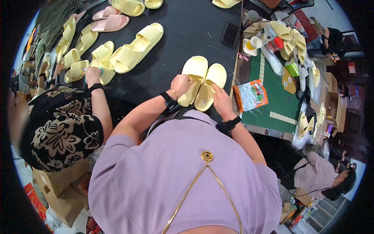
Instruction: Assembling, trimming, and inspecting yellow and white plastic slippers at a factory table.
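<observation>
Two pale yellow slippers lie side by side at the near edge of the black table [187, 35], toes pointing away from me. My left hand [182, 85] is closed on the strap side of the left slipper [194, 67]. My right hand [222, 102] grips the right slipper [217, 74] by its strap, with the thumb on the near side. Some fingertips of both hands are hidden by the straps. More yellow slippers [132, 55] lie to the left of my hands.
A co-worker's hand [92, 76] works on a yellow slipper at the left. Pink slippers [111, 23] lie farther back. A dark phone [230, 35] sits near the table's right edge. On the green-topped table [280, 117] are an orange-and-clear packet [251, 96], cups and more slippers.
</observation>
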The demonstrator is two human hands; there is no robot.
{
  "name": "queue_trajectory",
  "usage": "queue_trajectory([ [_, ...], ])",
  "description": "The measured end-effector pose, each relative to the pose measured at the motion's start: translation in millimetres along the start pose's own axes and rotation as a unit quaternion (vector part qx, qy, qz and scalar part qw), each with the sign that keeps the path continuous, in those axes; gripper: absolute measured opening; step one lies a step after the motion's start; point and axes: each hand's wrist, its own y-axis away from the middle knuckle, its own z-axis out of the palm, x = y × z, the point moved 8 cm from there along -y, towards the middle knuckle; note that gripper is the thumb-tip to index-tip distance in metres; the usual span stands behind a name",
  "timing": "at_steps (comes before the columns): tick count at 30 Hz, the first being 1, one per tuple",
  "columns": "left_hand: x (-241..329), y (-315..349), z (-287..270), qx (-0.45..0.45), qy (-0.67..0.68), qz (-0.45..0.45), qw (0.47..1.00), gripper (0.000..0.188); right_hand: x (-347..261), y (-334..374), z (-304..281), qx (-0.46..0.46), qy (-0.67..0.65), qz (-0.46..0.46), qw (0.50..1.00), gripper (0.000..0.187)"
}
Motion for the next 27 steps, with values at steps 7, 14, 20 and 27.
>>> queue_trajectory([
  [7,11,2,-47,0.102,0.043,-0.007,0.994,0.041,55,-6,-45,0.171,-0.065,0.106,0.977,0.017],
  [14,2,-85,-40,0.138,0.045,-0.03,0.989,0.034,149,-51,-23,0.12,-0.041,0.324,0.937,0.047],
  [20,0,-104,-30,0.117,0.015,-0.079,0.99,0.019,136,-74,-12,0.127,-0.023,0.327,0.936,0.033],
  [27,3,-92,-29,0.125,-0.042,-0.059,0.99,0.014,139,-72,-3,0.071,-0.021,0.311,0.947,0.036],
])
